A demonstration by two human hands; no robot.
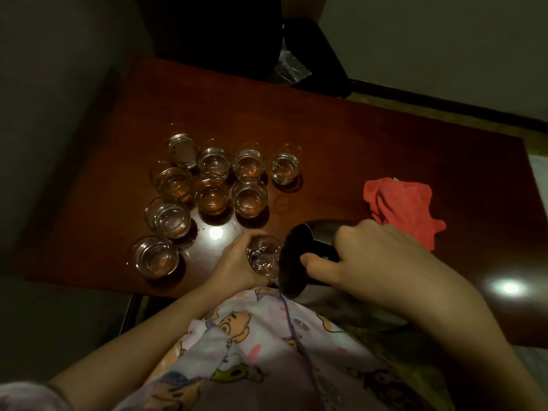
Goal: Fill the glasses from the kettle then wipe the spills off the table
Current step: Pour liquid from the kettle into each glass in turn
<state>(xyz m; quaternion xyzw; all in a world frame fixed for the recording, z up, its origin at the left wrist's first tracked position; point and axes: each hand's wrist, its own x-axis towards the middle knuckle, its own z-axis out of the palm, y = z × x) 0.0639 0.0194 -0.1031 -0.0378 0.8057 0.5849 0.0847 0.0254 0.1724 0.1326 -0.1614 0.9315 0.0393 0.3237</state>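
- Kettle, dark and metal-bodied, is tipped on its side toward the left near the front edge of the wooden table, its mouth just over a small glass.
- Right hand reaches in from the right and wraps the kettle's handle, fingers curled over the top and thumb pressed along the near side.
- Left hand cups that glass from the left, fingers curved round its far wall, forearm coming up from the lower left.
- Nine other glasses stand grouped on the table beyond the left hand, most showing liquid.
- Red cloth lies crumpled on the table just behind the right hand.
- No readable writing or brand shows on the kettle or glasses.
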